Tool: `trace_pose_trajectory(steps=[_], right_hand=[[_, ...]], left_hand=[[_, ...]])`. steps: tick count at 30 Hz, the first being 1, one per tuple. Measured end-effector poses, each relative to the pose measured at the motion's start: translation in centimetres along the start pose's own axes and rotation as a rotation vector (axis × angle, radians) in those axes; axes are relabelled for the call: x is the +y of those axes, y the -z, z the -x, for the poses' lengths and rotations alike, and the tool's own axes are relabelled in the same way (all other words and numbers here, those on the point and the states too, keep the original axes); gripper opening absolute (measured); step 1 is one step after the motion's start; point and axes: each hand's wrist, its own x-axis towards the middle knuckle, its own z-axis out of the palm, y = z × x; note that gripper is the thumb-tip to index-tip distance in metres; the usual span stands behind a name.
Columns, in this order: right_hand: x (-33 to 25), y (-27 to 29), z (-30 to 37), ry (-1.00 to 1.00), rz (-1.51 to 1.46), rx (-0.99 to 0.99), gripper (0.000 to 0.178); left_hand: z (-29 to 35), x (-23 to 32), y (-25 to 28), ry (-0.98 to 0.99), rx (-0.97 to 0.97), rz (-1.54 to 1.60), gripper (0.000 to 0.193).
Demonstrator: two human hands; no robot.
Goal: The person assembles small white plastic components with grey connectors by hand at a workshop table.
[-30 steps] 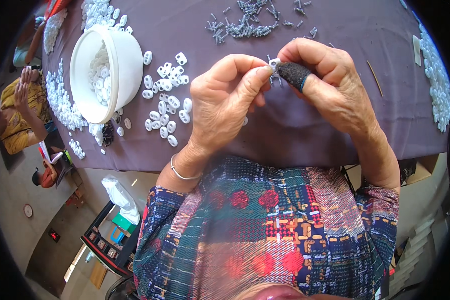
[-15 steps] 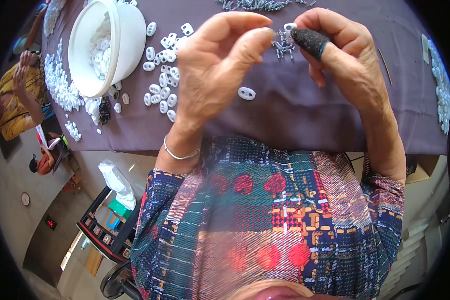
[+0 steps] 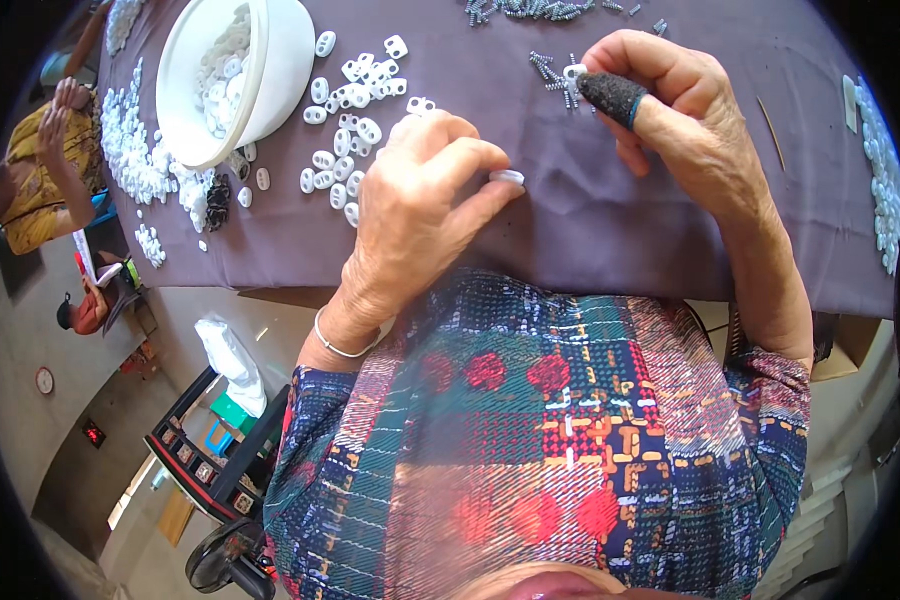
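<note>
My left hand (image 3: 415, 195) pinches a white oval plastic piece (image 3: 507, 177) between thumb and fingertips, just above the cloth. Farther off to the right, my right hand (image 3: 675, 100) is closed on a white two-hole plastic piece (image 3: 574, 73). A dark fabric cover (image 3: 613, 98) wraps the right thumb. Behind the right fingertips lies a small group of metal coil springs (image 3: 544, 68). More loose white two-hole pieces (image 3: 369, 130) are scattered beyond and left of my left hand.
A white tub (image 3: 292, 70) partly filled with white parts stands at the back left. Heaps of small white parts lie left (image 3: 130, 130) and far right (image 3: 882, 180). More springs (image 3: 535, 9) lie at the back. A thin stick (image 3: 771, 133) rests right. Another person (image 3: 45, 150) sits left.
My left hand has come down and toward me, away from the right hand, and has taken hold of the white piece that lay alone on the cloth. The right hand stays nearly in place.
</note>
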Motion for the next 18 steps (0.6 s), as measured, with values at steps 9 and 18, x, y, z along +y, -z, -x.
trace_pose_trajectory(steps=[9,18], right_hand=[[-0.5,-0.3,0.3,0.013,0.026,-0.04,0.014],[-0.5,-0.3,0.3,-0.01,-0.031,-0.019,0.013]], left_hand=[[0.0,1.3,-0.2,0.315,0.192,0.514,0.018],[-1.2,0.0,0.1,0.736,0.017,1.536,0.019]])
